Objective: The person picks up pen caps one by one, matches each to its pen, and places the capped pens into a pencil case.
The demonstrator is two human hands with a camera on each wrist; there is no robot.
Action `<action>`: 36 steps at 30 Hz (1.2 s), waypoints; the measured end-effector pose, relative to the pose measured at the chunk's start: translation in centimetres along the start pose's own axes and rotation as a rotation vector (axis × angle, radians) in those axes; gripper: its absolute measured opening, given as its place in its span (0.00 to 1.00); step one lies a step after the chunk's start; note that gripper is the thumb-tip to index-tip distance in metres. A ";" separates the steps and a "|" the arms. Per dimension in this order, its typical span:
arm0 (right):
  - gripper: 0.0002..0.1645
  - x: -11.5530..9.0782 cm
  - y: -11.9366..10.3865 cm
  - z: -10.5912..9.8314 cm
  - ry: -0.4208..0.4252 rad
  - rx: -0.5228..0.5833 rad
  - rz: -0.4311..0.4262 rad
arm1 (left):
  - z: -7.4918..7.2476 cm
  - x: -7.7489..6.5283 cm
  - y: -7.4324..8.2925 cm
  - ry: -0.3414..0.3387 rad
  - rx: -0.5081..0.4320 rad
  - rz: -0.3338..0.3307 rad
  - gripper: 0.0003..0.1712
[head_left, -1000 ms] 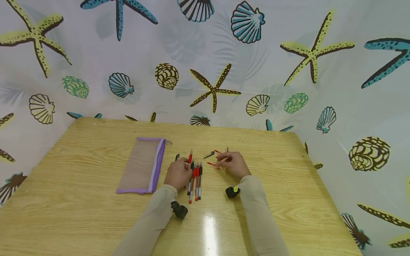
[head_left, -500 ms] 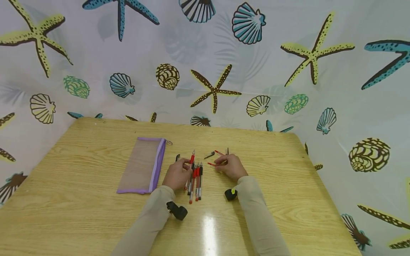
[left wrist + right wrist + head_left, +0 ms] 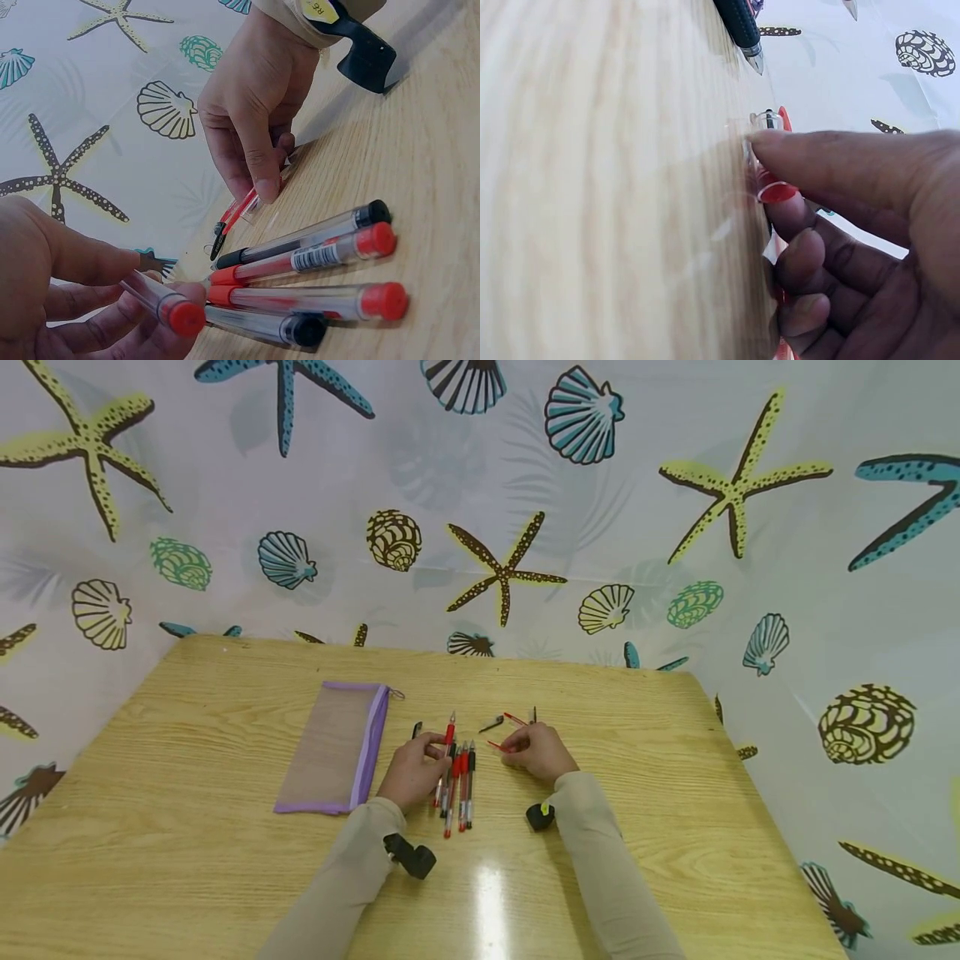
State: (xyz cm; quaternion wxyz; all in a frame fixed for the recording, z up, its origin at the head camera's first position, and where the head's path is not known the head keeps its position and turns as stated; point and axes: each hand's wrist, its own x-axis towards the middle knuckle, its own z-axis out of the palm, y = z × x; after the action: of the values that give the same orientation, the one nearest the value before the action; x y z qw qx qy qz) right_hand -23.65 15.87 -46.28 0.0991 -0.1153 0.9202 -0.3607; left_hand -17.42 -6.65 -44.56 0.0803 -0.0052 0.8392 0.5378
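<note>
- Right hand: now pinching the red cap, low at the bench; a second ago, more of it in sight past the grip
- Left hand: holding the red pen, bare tip pointing away from the wearer, shifted only slightly over the same second
- Meaning, as a judgement: cap and pen both in hand at once, but apart, not yet joined
- Elsewhere: other pens beside the left hand, loose caps beyond the right, pouch farther left
</note>
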 end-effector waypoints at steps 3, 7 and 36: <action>0.07 0.0 -0.1 0.0 -0.008 -0.004 -0.001 | 0.0 -0.1 0.0 -0.003 -0.032 -0.006 0.23; 0.06 -0.1 -0.2 -0.1 -0.012 0.002 -0.008 | -0.1 -0.1 -0.1 -0.005 -0.051 -0.019 0.23; 0.11 -0.3 0.4 -0.6 -0.007 0.200 -0.125 | -0.3 -0.7 -0.3 -0.017 -0.039 0.003 0.22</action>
State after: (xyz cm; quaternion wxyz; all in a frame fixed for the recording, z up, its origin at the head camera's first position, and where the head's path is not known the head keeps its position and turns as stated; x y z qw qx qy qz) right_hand -23.59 16.62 -46.11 0.0904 -0.1633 0.8704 -0.4556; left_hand -16.70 -7.08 -44.59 0.0868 -0.0010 0.8278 0.5543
